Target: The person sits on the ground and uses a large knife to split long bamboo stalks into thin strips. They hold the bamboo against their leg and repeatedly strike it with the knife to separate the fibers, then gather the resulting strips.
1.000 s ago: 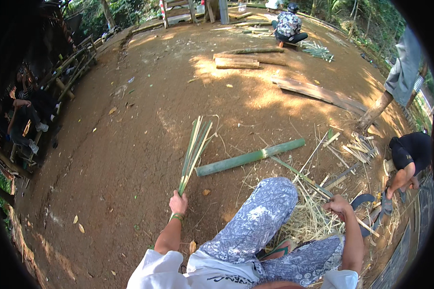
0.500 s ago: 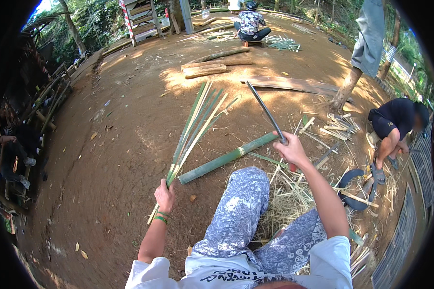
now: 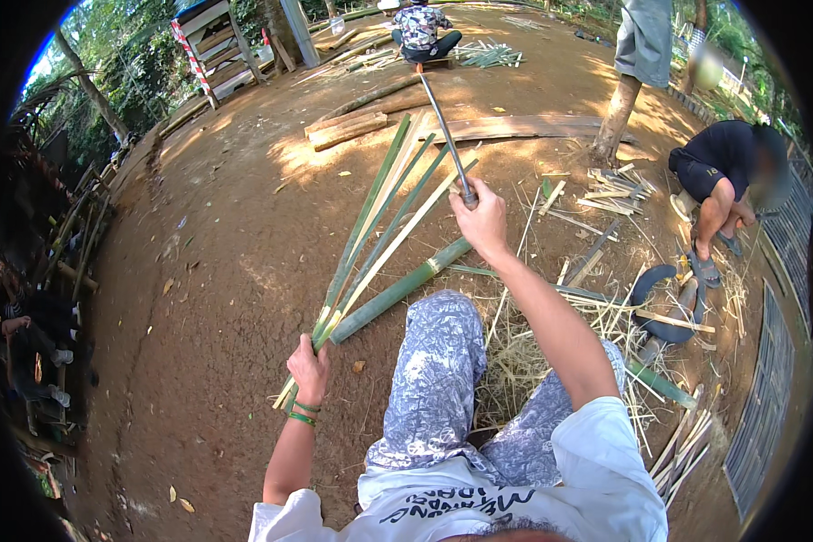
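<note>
Strips of split bamboo (image 3: 379,230) spread upward like a loose fan from the person's left hand (image 3: 308,368), above the bare brown ground (image 3: 199,316). They were long, narrow and fairly straight; some showed smooth green skin, others a pale cream inner face, and their far ends stood apart at uneven heights. Below the fist, a few short, pale ends jutted out toward the forearm. The left hand was closed around the bundle near its lower end, with green bands (image 3: 305,414) circling the wrist.

The right hand (image 3: 481,219) was curled tightly round the near end of a long, slim, dark tool (image 3: 444,131), which slanted up and leftward close to the strip tips; whether it touched them could not be told.

A thick green bamboo pole (image 3: 402,291) lay just beyond the person's knee, a paler joint ringing it. Straw-coloured shavings (image 3: 515,370) were heaped beside the legs, near a dark curved ring (image 3: 642,294).
</note>
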`<action>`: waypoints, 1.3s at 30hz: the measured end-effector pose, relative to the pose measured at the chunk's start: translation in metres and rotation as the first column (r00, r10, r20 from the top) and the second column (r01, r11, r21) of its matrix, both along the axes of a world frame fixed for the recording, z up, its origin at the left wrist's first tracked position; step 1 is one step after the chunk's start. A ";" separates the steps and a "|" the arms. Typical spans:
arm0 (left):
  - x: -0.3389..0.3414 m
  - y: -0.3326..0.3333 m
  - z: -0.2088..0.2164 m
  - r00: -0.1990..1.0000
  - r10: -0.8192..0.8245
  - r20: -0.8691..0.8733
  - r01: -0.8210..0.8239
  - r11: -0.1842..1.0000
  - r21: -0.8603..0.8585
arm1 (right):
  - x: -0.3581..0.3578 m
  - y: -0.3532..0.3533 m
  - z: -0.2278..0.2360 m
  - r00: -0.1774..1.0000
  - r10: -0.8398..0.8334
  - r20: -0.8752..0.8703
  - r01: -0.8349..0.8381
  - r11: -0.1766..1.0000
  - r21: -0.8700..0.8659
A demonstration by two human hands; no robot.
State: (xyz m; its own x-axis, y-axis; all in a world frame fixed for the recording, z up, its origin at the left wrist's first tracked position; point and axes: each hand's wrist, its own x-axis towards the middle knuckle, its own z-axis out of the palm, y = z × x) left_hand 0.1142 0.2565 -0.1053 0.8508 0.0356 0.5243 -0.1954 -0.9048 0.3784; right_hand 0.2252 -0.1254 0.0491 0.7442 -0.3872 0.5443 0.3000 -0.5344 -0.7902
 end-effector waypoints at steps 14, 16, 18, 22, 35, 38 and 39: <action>-0.041 0.040 -0.058 0.987 0.090 -0.132 -0.109 0.985 -0.136 | -0.026 -0.222 0.024 0.829 -0.559 -0.019 0.497 0.752 -0.433; -0.049 0.042 -0.068 0.963 0.167 -0.212 -0.207 0.961 -0.182 | -0.045 -0.243 -0.001 0.777 -0.614 -0.139 0.506 0.741 -0.442; -0.056 0.052 -0.089 0.941 0.258 -0.217 -0.300 0.935 -0.188 | -0.063 -0.257 -0.030 0.686 -0.642 -0.343 0.486 0.755 -0.440; -0.072 0.058 -0.125 0.914 0.301 -0.271 -0.369 0.895 -0.250 | -0.117 -0.297 -0.097 0.348 -0.392 -0.851 0.212 0.918 -0.336; -0.086 0.083 -0.185 0.732 0.535 -0.421 -0.602 0.798 -0.032 | -0.214 -0.321 -0.110 0.146 -0.195 -0.970 0.098 0.978 -0.182; -0.053 0.088 -0.166 0.608 0.551 -0.572 -0.637 0.769 0.063 | -0.207 -0.309 -0.104 0.135 -0.179 -0.975 0.045 0.984 -0.174; -0.045 0.081 -0.162 0.610 0.589 -0.529 -0.624 0.769 0.137 | -0.205 -0.309 -0.106 0.127 -0.180 -0.975 0.021 0.984 -0.179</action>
State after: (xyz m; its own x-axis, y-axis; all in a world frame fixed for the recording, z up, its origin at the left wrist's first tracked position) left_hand 0.0694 0.3378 -0.2678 0.7530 0.6579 -0.0064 0.6299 -0.7181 0.2960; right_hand 0.0203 -0.4340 -0.0566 0.6265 -0.5135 -0.5863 -0.7565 -0.5818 -0.2987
